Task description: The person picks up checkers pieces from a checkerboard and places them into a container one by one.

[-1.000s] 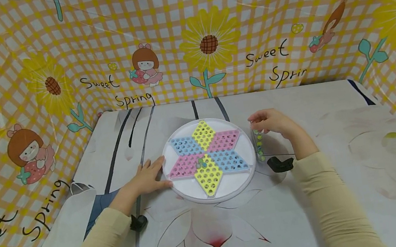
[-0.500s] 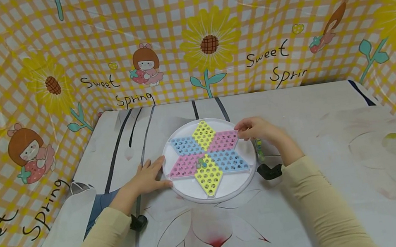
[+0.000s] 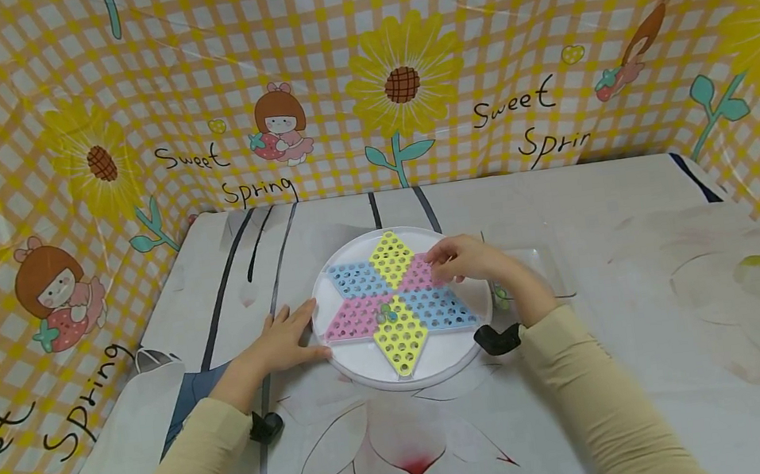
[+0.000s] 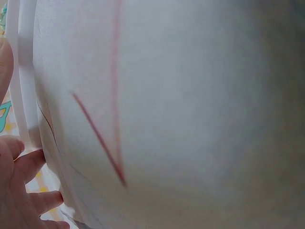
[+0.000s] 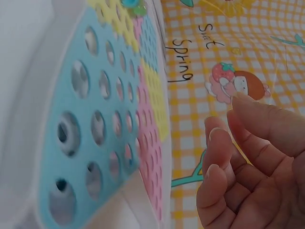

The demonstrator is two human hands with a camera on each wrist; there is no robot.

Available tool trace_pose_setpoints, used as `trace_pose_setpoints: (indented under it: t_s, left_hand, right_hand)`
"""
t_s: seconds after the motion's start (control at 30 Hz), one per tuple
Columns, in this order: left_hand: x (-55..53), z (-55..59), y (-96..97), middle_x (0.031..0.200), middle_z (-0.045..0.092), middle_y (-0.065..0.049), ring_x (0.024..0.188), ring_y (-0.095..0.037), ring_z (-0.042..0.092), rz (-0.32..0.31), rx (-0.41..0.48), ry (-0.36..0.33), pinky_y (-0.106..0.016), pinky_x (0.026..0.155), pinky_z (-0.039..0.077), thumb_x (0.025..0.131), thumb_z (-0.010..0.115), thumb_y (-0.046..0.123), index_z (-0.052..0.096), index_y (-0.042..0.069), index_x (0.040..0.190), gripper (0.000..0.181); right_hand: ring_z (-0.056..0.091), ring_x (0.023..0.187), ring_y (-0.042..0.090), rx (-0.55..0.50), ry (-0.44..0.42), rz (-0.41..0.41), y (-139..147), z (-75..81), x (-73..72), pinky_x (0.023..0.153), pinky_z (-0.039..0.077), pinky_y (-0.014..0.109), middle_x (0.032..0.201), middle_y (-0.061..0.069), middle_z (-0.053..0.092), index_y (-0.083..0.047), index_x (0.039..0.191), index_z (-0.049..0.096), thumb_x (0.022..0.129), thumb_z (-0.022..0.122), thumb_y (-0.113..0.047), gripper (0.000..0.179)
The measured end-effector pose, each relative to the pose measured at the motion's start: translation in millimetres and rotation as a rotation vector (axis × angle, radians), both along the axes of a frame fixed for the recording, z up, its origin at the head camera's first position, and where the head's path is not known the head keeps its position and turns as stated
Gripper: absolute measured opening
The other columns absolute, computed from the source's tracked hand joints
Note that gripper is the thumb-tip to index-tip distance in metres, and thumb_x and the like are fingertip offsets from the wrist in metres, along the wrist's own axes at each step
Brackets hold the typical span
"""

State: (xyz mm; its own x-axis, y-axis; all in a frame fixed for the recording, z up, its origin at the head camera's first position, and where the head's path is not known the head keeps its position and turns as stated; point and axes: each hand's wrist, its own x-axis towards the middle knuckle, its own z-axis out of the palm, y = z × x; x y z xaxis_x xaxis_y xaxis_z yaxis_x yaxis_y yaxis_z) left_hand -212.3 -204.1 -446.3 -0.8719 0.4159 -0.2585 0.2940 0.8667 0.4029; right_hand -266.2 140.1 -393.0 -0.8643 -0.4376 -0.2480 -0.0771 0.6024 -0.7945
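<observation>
A round white Chinese checkers board (image 3: 350, 365) with a yellow, pink and blue star of holes lies on the table. A few glass marbles (image 3: 386, 314) sit near its centre, at the top of the near yellow point. My left hand (image 3: 283, 341) rests at the board's left rim, fingers spread. My right hand (image 3: 471, 259) is over the pink point at the far right. In the right wrist view, its thumb and index fingertips (image 5: 232, 117) come close together and the other fingers are curled. I cannot tell whether a marble is between them.
A clear plastic box (image 3: 540, 260) with green marbles (image 3: 500, 298) stands right of the board, partly hidden by the right forearm. A checked cloth (image 3: 310, 38) hangs behind the table. A white item (image 3: 155, 363) lies at the left edge.
My right hand has moved left from above the marble box to over the board's pink point. My left hand and the marbles on the board have stayed in place.
</observation>
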Motion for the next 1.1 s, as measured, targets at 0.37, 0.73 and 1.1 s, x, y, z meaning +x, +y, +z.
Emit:
trace_pose_setpoints:
  t_s: [0.37, 0.73, 1.1]
  left_hand:
    - [0.0, -0.4, 0.2, 0.151, 0.019, -0.014, 0.135, -0.048, 0.008, 0.006, -0.003, -0.003, -0.062, 0.106, 0.002, 0.078, 0.064, 0.053, 0.016, 0.004, 0.146, 0.097]
    - [-1.0, -1.6, -0.3, 0.151, 0.018, -0.014, 0.135, -0.047, 0.008, 0.003, -0.01, 0.005, -0.062, 0.107, 0.002, 0.078, 0.063, 0.054, 0.015, 0.005, 0.147, 0.098]
    - [1.0, 0.9, 1.3, 0.151, 0.02, -0.016, 0.135, -0.049, 0.009, 0.001, 0.004, 0.012, -0.062, 0.106, 0.004, 0.08, 0.064, 0.049, 0.016, 0.003, 0.146, 0.094]
  right_hand:
    - [0.047, 0.069, 0.015, -0.043, -0.029, 0.025, -22, -12.8, 7.6, 0.062, 0.043, 0.026, 0.087, 0.005, 0.055, 0.002, 0.11, 0.059, 0.084, 0.062, -0.009, 0.029]
    - [0.047, 0.063, 0.013, -0.051, -0.06, 0.102, -46, -19.7, 12.9, 0.059, 0.042, 0.024, 0.082, 0.005, 0.058, 0.004, 0.109, 0.06, 0.084, 0.061, -0.008, 0.029]
    - [0.044, 0.06, 0.013, -0.006, -0.097, 0.194, -58, -23.8, 11.0, 0.057, 0.038, 0.022, 0.074, 0.002, 0.054, 0.002, 0.107, 0.062, 0.082, 0.06, -0.003, 0.026]
